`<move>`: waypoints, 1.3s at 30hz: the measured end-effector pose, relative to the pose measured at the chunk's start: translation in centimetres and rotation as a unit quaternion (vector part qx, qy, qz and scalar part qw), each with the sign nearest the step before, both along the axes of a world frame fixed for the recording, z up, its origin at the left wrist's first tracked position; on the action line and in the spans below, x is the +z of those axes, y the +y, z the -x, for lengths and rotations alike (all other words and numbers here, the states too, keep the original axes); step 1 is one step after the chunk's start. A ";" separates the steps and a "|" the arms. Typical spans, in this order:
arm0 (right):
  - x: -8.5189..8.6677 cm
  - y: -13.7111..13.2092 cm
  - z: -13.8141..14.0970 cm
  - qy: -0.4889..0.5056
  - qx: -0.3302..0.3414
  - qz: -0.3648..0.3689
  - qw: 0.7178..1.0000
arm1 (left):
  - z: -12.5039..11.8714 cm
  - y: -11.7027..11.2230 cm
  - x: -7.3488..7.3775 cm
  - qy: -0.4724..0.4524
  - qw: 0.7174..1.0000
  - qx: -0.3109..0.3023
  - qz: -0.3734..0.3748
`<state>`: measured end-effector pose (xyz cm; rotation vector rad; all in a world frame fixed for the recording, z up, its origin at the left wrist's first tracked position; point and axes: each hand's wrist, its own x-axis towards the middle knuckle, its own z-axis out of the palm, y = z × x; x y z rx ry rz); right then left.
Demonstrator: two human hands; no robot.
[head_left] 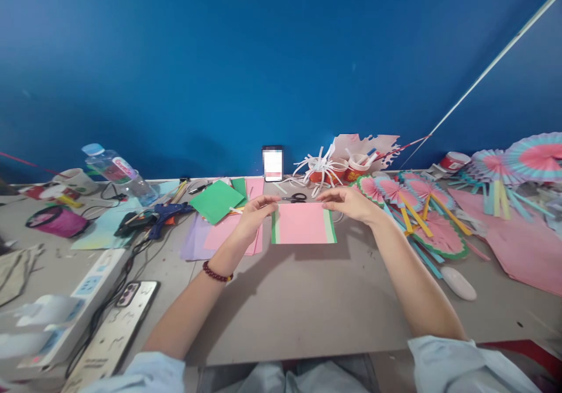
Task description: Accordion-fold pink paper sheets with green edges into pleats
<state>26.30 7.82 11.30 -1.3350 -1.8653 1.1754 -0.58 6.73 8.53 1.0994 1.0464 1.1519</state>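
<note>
Over counter [281, 317], paper [302, 223], long axis left-right, green ends pointing sideways; fingers of left hand [256, 212], right hand [353, 204] pinch upper edge.

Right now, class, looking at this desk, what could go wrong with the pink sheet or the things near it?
The pink sheet might crease or tear if the left hand and right hand, pinching near its upper corners, pull apart. The scissors lie close behind it, so fingers could brush them. Loose papers beside the left hand might slide if it sweeps sideways.
</note>
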 end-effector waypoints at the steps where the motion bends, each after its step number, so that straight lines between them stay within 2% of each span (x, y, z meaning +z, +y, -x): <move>1: -0.2 0.1 0.0 0.007 -0.012 0.003 1.000 | 0.1 0.1 -0.2 0.010 1.000 -0.008 -0.007; 6: -0.9 0.7 0.0 0.027 -0.054 0.004 0.998 | 0.4 0.6 -0.6 0.059 0.997 -0.039 -0.042; 10: -1.8 1.3 0.0 0.038 -0.067 0.005 0.997 | 0.5 0.9 -1.0 0.092 0.993 -0.065 -0.035; 17: -3.3 2.2 0.0 0.034 -0.013 -0.046 0.998 | 1.2 1.5 -1.4 0.144 0.979 -0.141 -0.026; 23: -2.9 1.3 1.2 -0.027 0.025 -0.077 0.996 | 0.5 0.5 -0.8 0.167 0.958 -0.229 -0.034; 27: -2.6 0.8 1.9 -0.042 0.015 -0.093 0.995 | -0.1 0.1 -1.0 0.172 0.956 -0.231 -0.057; 33: -3.0 1.0 2.1 0.001 -0.036 -0.113 0.993 | -0.2 0.1 -1.5 0.209 0.941 -0.255 -0.075; 36: -3.0 0.9 2.6 0.033 -0.040 -0.126 0.991 | -0.4 -0.4 -1.1 0.170 0.940 -0.291 -0.051; 39: -2.7 0.4 3.2 0.081 -0.034 -0.122 0.989 | -0.7 -0.9 -0.6 0.141 0.943 -0.301 -0.019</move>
